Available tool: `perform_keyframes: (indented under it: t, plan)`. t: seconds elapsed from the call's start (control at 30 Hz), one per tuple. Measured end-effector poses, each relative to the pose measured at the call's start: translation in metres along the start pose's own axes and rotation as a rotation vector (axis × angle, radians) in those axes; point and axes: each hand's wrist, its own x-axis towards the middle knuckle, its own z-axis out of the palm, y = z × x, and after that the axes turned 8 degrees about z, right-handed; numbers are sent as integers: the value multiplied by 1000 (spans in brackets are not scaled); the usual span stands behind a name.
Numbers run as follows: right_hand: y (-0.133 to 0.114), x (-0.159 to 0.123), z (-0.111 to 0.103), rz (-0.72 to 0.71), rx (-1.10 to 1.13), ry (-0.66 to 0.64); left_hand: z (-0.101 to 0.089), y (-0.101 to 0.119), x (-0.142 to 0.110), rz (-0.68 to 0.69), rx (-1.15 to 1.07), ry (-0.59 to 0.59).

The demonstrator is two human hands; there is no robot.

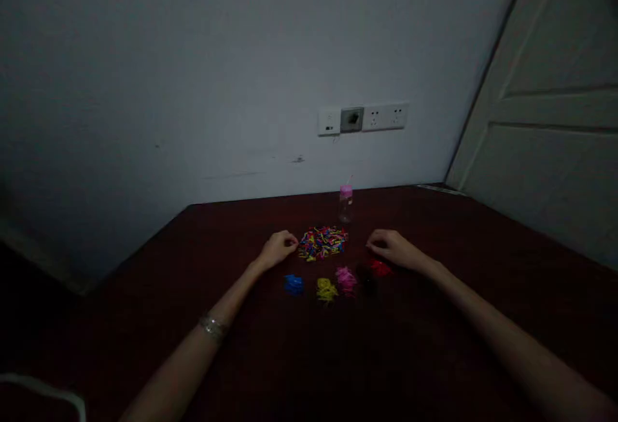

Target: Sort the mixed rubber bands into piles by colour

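A mixed heap of small, thin coloured pieces, perhaps rubber bands, lies mid-table. At its left edge is my left hand, thumb and fingertips pinched together; whatever may be between them is too small to make out. My right hand rests right of the heap, also curled into a pinch, just above a small red pile. Nearer to me, sorted by colour, are a blue pile, a yellow pile, a pink pile and a dark pile, hard to see in the dim light.
Behind the heap stands a clear bottle with a pink cap. The dark red table meets a pale wall with sockets. A panelled door is at the right, a white cable at lower left.
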Motion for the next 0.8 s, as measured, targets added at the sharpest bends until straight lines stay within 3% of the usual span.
perform_keyframes:
  t: [0.53,0.8]
  plan:
    - [-3,-2,-4,0,-6,31,-18,13,5,-16,-145,130]
    - [-43,-6,-10,-166,60,236,-17,57,6,100,-219,109]
